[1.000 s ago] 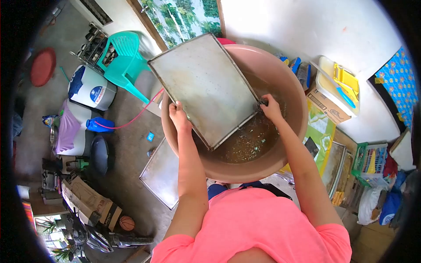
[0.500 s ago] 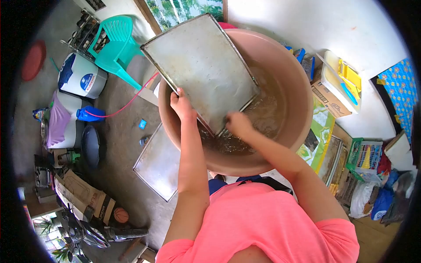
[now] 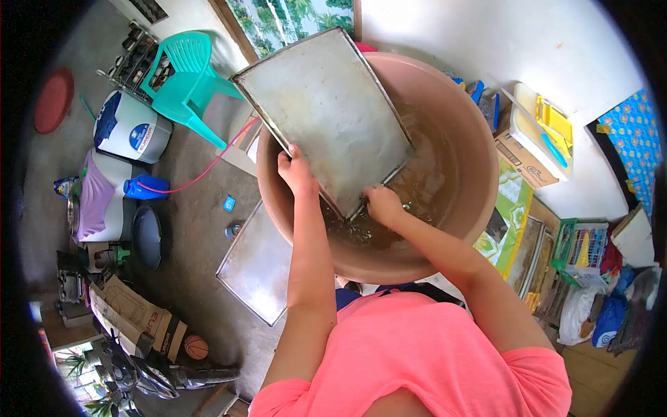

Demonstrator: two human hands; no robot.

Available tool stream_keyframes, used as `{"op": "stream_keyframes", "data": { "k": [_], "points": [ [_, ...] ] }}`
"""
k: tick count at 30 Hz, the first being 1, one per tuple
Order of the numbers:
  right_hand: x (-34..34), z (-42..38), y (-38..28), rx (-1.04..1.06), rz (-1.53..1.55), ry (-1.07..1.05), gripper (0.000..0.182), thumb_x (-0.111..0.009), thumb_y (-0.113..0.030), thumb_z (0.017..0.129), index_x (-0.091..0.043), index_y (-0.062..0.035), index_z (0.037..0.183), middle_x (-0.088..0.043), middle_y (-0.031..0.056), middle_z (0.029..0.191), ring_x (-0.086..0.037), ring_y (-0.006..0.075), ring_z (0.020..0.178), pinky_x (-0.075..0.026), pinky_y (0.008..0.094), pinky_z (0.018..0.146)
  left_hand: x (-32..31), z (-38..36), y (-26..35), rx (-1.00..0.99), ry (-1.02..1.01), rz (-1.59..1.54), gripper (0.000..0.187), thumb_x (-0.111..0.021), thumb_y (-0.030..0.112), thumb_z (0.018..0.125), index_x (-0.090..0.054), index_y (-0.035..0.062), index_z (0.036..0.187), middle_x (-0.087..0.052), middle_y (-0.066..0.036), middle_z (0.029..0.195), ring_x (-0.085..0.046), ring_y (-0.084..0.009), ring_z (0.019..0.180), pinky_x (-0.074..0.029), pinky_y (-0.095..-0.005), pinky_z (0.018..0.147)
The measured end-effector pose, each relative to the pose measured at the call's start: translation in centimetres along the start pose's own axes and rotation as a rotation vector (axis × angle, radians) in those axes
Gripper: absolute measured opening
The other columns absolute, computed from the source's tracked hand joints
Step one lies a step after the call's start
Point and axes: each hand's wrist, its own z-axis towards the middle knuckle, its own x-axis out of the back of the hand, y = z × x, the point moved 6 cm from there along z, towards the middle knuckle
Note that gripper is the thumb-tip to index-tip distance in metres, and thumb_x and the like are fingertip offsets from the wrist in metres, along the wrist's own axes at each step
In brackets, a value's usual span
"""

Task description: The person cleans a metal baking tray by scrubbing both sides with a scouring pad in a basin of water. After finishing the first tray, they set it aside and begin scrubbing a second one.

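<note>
The left hand grips the tray by its near long edge, fingers curled shut over the rim. The tray stands tilted in the basin — its lower corner dipped into brown water, its upper end leaning out past the basin's far rim. The right hand sits at the tray's lowest edge, just at the waterline; its fingers look closed, perhaps on a scrubber, though I cannot tell what, if anything, they hold. The tray is a dull grey metal rectangle with a raised rim, stained and streaked brown. A second tray lies flat on the floor — just beside the basin.
</note>
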Motion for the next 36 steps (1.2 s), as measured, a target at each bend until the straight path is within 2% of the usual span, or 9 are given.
{"op": "stream_keyframes", "data": {
  "k": [6,11,14,18,24,26,30,31,36],
  "points": [
    [1.0,2.0,-9.2,0.207,0.184,0.150,0.018,-0.056,0.000,0.073,-0.058,-0.0026,0.090,-0.061,0.0190,0.094,-0.060,0.0396,0.090,-0.049,0.0480,0.076,0.4,1.5,-1.9,0.105,-0.091,-0.083,0.013,-0.055,0.014,0.095,-0.056,0.0015,0.099,-0.057,-0.003,0.086,-0.050,-0.0124,0.076,-0.045,-0.0287,0.070],
    [2.7,4.1,-9.8,0.197,0.140,0.230,0.017,-0.056,0.000,0.073,-0.059,-0.0021,0.090,-0.059,0.0181,0.097,-0.059,0.0404,0.089,-0.050,0.0468,0.076,-0.9,1.1,-1.5,0.136,-0.296,-0.231,0.011,-0.053,0.013,0.096,-0.057,0.0039,0.099,-0.058,-0.002,0.087,-0.053,-0.0118,0.079,-0.047,-0.0288,0.071],
    [-1.5,-0.5,-7.4,0.480,0.038,0.158,0.019,-0.056,-0.001,0.074,-0.060,-0.0028,0.092,-0.059,0.0189,0.097,-0.060,0.0404,0.090,-0.050,0.0461,0.076,0.4,2.1,-2.0,0.068,-0.158,-0.087,0.012,-0.054,0.015,0.095,-0.059,0.0037,0.094,-0.056,0.000,0.082,-0.049,-0.0092,0.073,-0.043,-0.0266,0.065],
    [-0.1,-1.2,1.1,0.103,-0.016,-0.227,0.026,-0.060,-0.006,0.073,-0.065,-0.0048,0.099,-0.064,0.0192,0.095,-0.061,0.0381,0.094,-0.049,0.0453,0.083,1.5,3.2,-2.4,-0.009,-0.065,0.057,0.017,-0.056,0.017,0.095,-0.061,0.0006,0.095,-0.054,0.001,0.078,-0.044,-0.0086,0.068,-0.039,-0.0273,0.060],
    [10.3,2.4,16.1,-0.383,0.408,0.383,0.041,-0.068,-0.023,0.072,-0.063,-0.0034,0.107,-0.065,0.0229,0.102,-0.062,0.0363,0.098,-0.047,0.0405,0.089,2.0,1.9,-0.6,-0.041,0.030,0.073,0.023,-0.056,0.018,0.095,-0.060,-0.0042,0.098,-0.061,-0.006,0.084,-0.052,-0.0135,0.071,-0.045,-0.0313,0.064],
    [10.9,2.8,20.0,-0.381,0.542,0.539,0.038,-0.068,-0.023,0.074,-0.062,-0.0024,0.106,-0.065,0.0220,0.100,-0.062,0.0352,0.095,-0.047,0.0398,0.087,2.0,1.9,-0.6,-0.016,0.043,0.075,0.021,-0.056,0.017,0.095,-0.058,-0.0036,0.098,-0.062,-0.007,0.087,-0.056,-0.0156,0.076,-0.047,-0.0316,0.069],
    [13.5,2.9,19.5,-0.223,0.788,0.693,0.031,-0.066,-0.020,0.077,-0.059,-0.0013,0.100,-0.062,0.0159,0.089,-0.060,0.0273,0.084,-0.046,0.0351,0.081,0.8,1.5,-0.1,0.012,-0.068,-0.128,0.017,-0.056,0.017,0.095,-0.057,0.0000,0.094,-0.060,-0.005,0.084,-0.056,-0.0159,0.074,-0.048,-0.0314,0.068],
    [15.4,2.2,16.9,-0.185,0.944,0.687,0.025,-0.065,-0.018,0.079,-0.057,-0.0019,0.097,-0.058,0.0107,0.081,-0.056,0.0198,0.077,-0.045,0.0317,0.075,0.6,1.4,0.1,0.010,-0.094,-0.163,0.016,-0.056,0.017,0.095,-0.056,0.0007,0.093,-0.059,-0.005,0.083,-0.056,-0.0161,0.073,-0.048,-0.0314,0.068],
    [18.4,1.7,12.6,-0.064,0.858,0.720,0.023,-0.064,-0.018,0.078,-0.056,-0.0049,0.095,-0.058,0.0075,0.080,-0.056,0.0160,0.075,-0.046,0.0306,0.071,-0.2,0.1,0.9,0.021,-0.191,-0.229,0.024,-0.048,0.025,0.098,-0.056,0.0027,0.099,-0.059,-0.005,0.097,-0.057,-0.0188,0.089,-0.048,-0.0356,0.078]
  ]
}}
